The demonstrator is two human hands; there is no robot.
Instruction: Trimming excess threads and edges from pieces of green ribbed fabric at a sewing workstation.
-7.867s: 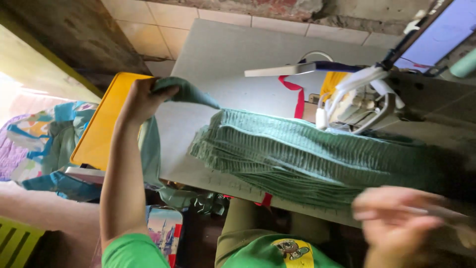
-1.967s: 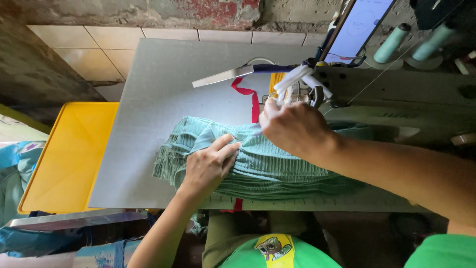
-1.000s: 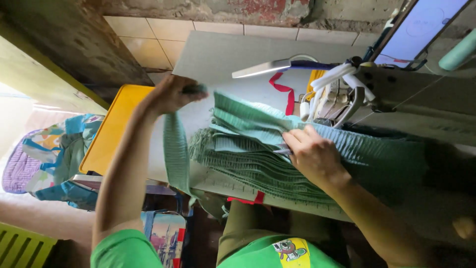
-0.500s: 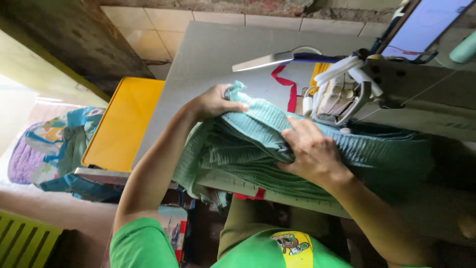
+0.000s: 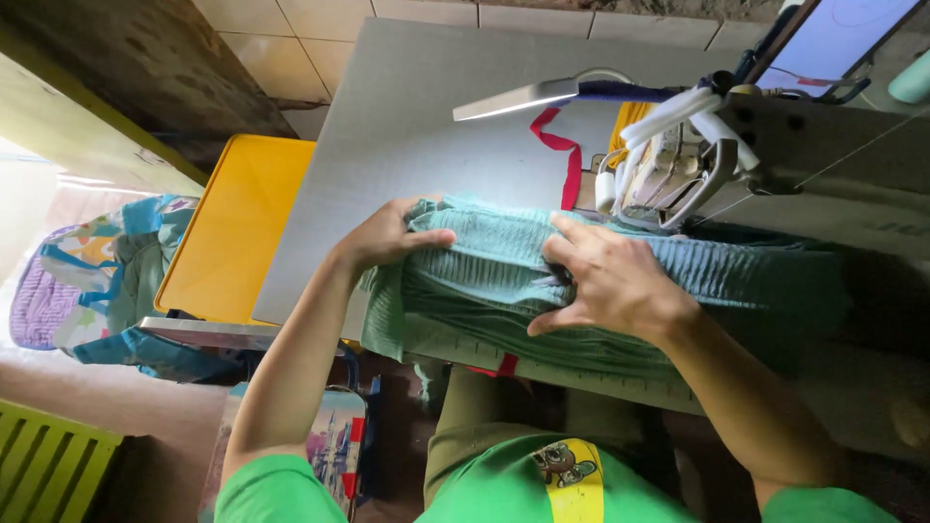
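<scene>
bare counter (image 5: 426, 116) lies open beyond the green fabric (image 5: 484, 281); the sewing machine head (image 5: 697, 165) and lamp arm (image 5: 523, 97) block the right.

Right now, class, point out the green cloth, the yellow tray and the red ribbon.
green cloth (image 5: 484, 281), head view, on the ribbed folds between the two hands.
yellow tray (image 5: 242, 223), head view, on its flat bare middle.
red ribbon (image 5: 572, 165), head view, on the strip's bend beside the sewing machine.
</scene>
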